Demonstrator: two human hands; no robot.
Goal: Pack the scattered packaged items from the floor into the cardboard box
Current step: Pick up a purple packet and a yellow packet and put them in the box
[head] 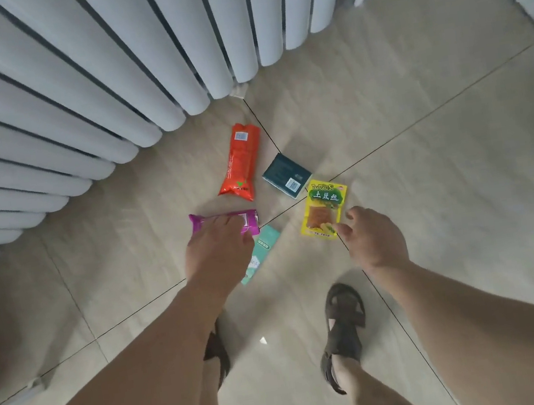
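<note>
White radiator (69, 93) above beige tiled floor (428, 178); brown sandal (344, 326).

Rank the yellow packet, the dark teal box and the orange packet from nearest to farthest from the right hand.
1. Yellow packet: at the fingertips of the right hand.
2. Dark teal box: beyond the yellow packet, toward the left.
3. Orange packet: farthest, near the radiator.

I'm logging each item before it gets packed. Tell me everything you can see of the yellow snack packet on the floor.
The flat yellow plastic snack packet lies face up on the beige floor tiles, across a dark grout line. A green label panel with white characters fills its top; below is a picture of brownish food. Its near corner sits at the fingertips of the right hand, whose grip looks not yet closed. The dark teal box lies just beyond it, seemingly apart.
</note>
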